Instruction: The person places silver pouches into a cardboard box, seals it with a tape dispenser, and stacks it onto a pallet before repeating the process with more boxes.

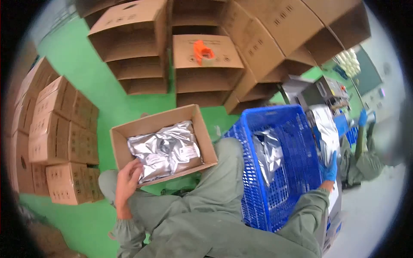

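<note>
My left hand is at the near left corner of an open cardboard box. Its loosely bent fingers reach over the rim and touch the silver foil bags inside; something blue shows at a fingertip. These bags lie flat, crumpled and shiny, with white labels. On the right, my blue-gloved right hand grips the lower end of another silver foil bag, thumb and fingers at either side. That bag is beside the blue plastic crate. More silver foil lies in the crate's left part.
Stacked closed cartons stand left on the green floor. Open-sided cartons pile up ahead, with an orange tape dispenser on one. At right are a metal machine and a co-worker in green sleeves and blue gloves.
</note>
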Demonstrator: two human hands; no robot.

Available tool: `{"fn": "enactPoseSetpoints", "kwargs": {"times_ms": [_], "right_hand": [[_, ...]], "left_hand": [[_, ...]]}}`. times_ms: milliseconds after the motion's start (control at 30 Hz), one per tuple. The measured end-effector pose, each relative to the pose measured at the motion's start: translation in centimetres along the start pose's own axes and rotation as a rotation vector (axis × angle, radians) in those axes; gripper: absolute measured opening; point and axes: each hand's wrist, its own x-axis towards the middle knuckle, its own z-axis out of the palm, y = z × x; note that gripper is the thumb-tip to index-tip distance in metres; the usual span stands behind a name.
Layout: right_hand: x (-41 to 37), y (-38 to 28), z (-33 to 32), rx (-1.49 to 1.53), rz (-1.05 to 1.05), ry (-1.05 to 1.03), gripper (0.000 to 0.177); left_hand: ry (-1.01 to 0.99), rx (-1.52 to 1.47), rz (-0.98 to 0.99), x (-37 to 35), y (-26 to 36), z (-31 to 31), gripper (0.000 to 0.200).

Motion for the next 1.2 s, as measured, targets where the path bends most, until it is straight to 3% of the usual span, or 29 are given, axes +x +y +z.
{"fn": "enactPoseSetpoints", "kwargs": {"times_ms": [67, 100, 133, 200, 267, 333, 400, 467, 533, 600, 633, 667, 733, 767, 800, 833, 900, 933, 1000, 1033, 1067, 1100, 1133, 1167, 1200], "right_hand": [[2.5, -0.7, 1.5, 0.218, 0.315, -0.039, 0.058], [3.3, -0.5, 1.8, 0.109, 0.226, 0.059, 0.059], [7.2, 1.3, -0.7, -0.226, 0.053, 0.087, 0.056], [-0.5, -7.7, 8.7, -0.228, -0.439, 0.026, 0.052], [-6.6, -15.7, 16.0, -0.813, -0.847, -0.02, 0.054], [-11.7, -20.6, 21.9, -0.738, -1.063, -0.277, 0.055], [-17.3, -25.2, 26.4, -0.819, -1.298, -0.365, 0.052], [-21.4, -25.4, 29.7, -0.616, -1.369, -0.318, 0.05], [-22.8, -21.9, 33.4, -0.077, -1.419, -0.262, 0.058], [-27.1, -19.1, 36.7, 0.171, -0.874, -0.24, 0.061], [-30.3, -17.6, 39.6, 0.504, -0.469, -0.187, 0.06], [-32.7, -15.9, 41.1, 0.636, -0.257, -0.306, 0.065], [-32.7, -9.5, 40.3, -0.602, -0.046, -1.12, 0.078], [-33.7, -5.3, 40.3, -0.142, 0.113, -1.127, 0.084], [-34.3, -2.9, 40.8, 0.315, 0.27, -1.101, 0.091], [-33.8, -3.8, 41.0, 0.326, 0.257, -1.111, 0.091], [-32.4, -7.1, 40.7, 0.395, -0.19, -0.837, 0.088], [-33.0, -8.5, 41.6, 0.406, -0.198, -0.838, 0.088], [-34.7, -10.7, 43.2, 0.126, -0.47, -1.268, 0.09], [-35.0, -11.0, 44.0, 0.169, -0.236, -1.32, 0.089], [-35.1, -12.0, 44.2, 0.168, -0.241, -1.325, 0.089], [-35.4, -13.9, 44.1, 0.27, -0.171, -1.293, 0.086], [-35.7, -15.0, 44.4, 0.369, -0.096, -1.256, 0.084], [-35.7, -15.2, 44.8, 0.357, -0.358, -1.147, 0.074], [-35.6, -15.4, 45.2, 0.349, -0.356, -1.152, 0.074]], "left_hand": [[0.012, -0.062, 0.069, 0.9, 0.0, 0.5, 0.036], [0.015, -0.043, 0.134, 1.3, 0.3, 0.8, 0.035], [-0.034, -0.09, 0.148, 1.5, 1.1, 1.0, 0.034], [-0.01, -0.081, 0.168, 1.6, 3.4, 1.6, 0.035], [-0.056, 0.061, 0.327, 2.2, 6.0, 2.0, 0.036], [-0.148, 0.102, 0.231, 2.5, 10.9, 2.3, 0.037], [-0.246, 0.136, 0.137, 2.7, 13.1, 3.4, 0.038], [-0.714, -0.052, 0.053, 2.8, 13.9, 4.4, 0.047], [-0.779, -0.279, 0.09, 2.4, 12.6, 6.3, 0.06], [-0.581, -0.428, 0.23, 3.0, 9.5, 8.5, 0.079], [-0.455, -0.581, 0.302, 3.4, 7.4, 9.7, 0.075], [-0.327, -0.731, 0.38, 3.4, 5.9, 10.5, 0.071], [-0.02, -0.775, 0.225, 1.3, 4.4, 10.1, 0.057], [0.137, -0.859, 0.135, -0.5, 9.7, 7.9, 0.042], [0.267, -0.666, 0.156, -0.7, 9.0, 5.9, 0.042], [0.23, -0.589, 0.175, -0.1, 7.4, 3.8, 0.041], [0.2, -0.503, 0.201, 0.7, 6.7, 2.0, 0.041], [0.155, -0.512, 0.199, 1.1, 7.2, 1.9, 0.04], [0.103, -0.528, 0.2, 1.7, 8.0, 2.0, 0.04], [0.073, -0.654, 0.048, 1.9, 8.1, 2.0, 0.043], [0.045, -0.777, -0.104, 2.2, 8.1, 1.8, 0.045], [-0.043, -0.785, -0.122, 3.7, 6.2, 0.9, 0.058], [-0.037, -0.788, -0.117, 3.0, 7.9, 0.6, 0.058], [0.021, -0.506, 0.199, 2.0, 9.6, 0.4, 0.059], [0.075, -0.212, 0.497, 1.4, 11.2, 0.5, 0.06]]}}
